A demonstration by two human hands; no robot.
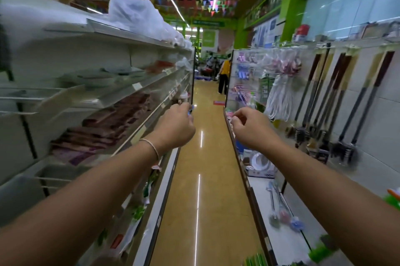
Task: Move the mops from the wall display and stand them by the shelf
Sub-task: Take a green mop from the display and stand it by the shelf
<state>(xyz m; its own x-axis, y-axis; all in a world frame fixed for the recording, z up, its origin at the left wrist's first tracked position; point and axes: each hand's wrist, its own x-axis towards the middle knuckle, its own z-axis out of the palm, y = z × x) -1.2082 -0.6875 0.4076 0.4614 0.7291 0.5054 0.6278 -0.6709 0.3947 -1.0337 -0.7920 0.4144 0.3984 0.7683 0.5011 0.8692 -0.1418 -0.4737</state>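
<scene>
Mops point(337, 101) are all on the wall display point(368, 83) at the right of the frame, hung by their handle tops with heads down clear of the floor, so none is moved yet. Your right hand point(249, 129) is at centre frame, fingers loosely curled, nothing held, well apart from the mops. Left hand point(177, 125) seems to pinch a small blue item near the shelf point(121, 101) at left; too blurred to confirm.

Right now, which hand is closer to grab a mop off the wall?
Probably the right hand. The mops hang on the wall on its side, and it holds nothing. The left hand reaches toward the opposite shelf and seems to pinch something small and blue.
</scene>
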